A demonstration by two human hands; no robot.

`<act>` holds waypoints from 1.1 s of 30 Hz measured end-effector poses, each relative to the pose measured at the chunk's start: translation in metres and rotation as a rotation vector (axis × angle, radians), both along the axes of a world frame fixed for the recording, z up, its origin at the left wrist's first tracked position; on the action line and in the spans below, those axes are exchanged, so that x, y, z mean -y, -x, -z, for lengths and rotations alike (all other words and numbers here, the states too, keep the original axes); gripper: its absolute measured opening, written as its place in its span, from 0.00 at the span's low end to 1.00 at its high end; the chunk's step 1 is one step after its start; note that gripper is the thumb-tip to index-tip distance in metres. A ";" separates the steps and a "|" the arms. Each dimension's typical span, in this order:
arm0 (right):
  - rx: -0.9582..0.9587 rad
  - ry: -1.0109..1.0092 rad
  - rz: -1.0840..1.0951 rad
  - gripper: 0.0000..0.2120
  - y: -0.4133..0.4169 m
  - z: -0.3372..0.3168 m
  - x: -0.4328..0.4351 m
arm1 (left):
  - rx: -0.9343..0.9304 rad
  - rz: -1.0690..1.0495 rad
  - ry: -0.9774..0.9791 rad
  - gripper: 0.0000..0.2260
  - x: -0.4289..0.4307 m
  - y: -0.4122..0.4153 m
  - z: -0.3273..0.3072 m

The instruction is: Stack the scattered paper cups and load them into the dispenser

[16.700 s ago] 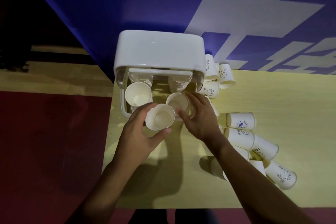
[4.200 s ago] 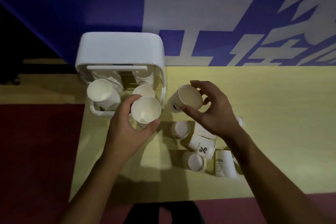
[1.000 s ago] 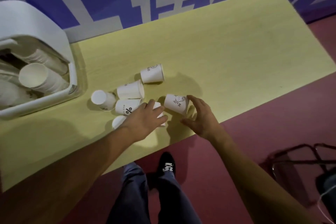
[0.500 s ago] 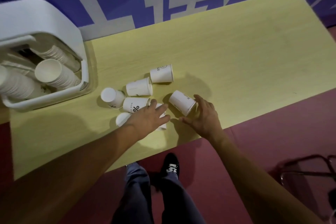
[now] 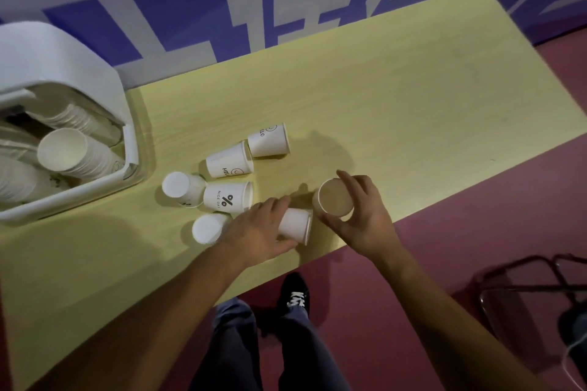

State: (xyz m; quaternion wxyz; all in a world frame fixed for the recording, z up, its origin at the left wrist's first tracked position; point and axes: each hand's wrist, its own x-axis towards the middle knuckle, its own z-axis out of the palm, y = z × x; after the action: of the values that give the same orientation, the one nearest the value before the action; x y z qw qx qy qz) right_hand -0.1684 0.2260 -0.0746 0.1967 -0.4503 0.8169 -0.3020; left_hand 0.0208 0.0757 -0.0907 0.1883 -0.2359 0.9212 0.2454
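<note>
Several white paper cups lie scattered on the yellow table (image 5: pixel 397 98). My right hand (image 5: pixel 365 216) holds one cup (image 5: pixel 335 200) with its mouth turned up toward me. My left hand (image 5: pixel 257 228) grips a cup lying on its side (image 5: pixel 295 225), mouth to the right, near the table's front edge. Other loose cups: a "HELLO" cup (image 5: pixel 268 140), a second "HELLO" cup (image 5: pixel 228 162), a "%" cup (image 5: pixel 227 197), and two with their bases toward me (image 5: pixel 181 187) (image 5: pixel 206 228). The white dispenser (image 5: pixel 63 73) stands at the far left with stacked cups (image 5: pixel 70 152) inside.
A blue and white wall runs behind the table. The table's front edge lies just below my hands, with red floor, my legs and a shoe beneath. A dark metal chair frame (image 5: pixel 524 289) stands at the lower right.
My right hand has lifted its cup off the table and turned it mouth-up. My left hand has closed around the cup lying beneath it. The view has shifted slightly right.
</note>
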 end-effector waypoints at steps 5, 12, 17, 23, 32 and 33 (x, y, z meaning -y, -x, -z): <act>0.020 0.006 -0.003 0.46 -0.012 0.009 0.002 | -0.122 0.127 0.219 0.38 -0.010 0.001 0.009; 0.117 0.027 0.087 0.37 -0.007 0.009 -0.006 | -0.152 0.126 0.179 0.27 -0.009 0.014 0.013; 0.170 0.025 0.126 0.39 -0.005 0.009 -0.011 | -0.108 -0.028 0.085 0.36 -0.012 0.011 -0.001; 0.162 0.113 0.114 0.40 -0.014 -0.017 0.006 | -0.470 -0.576 -0.202 0.37 -0.009 -0.019 -0.045; 0.127 0.222 -0.051 0.39 -0.076 -0.081 0.106 | -0.831 -0.795 -0.206 0.29 0.046 -0.119 -0.108; 0.129 0.235 -0.082 0.38 -0.089 -0.086 0.120 | -0.850 -0.824 -0.187 0.29 0.055 -0.133 -0.114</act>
State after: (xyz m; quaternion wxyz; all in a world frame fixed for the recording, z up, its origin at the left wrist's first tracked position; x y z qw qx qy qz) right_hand -0.0791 0.1061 0.0114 0.2068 -0.4830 0.7424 -0.4157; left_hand 0.1538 0.0209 0.0232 -0.2875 -0.4372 0.7230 0.4511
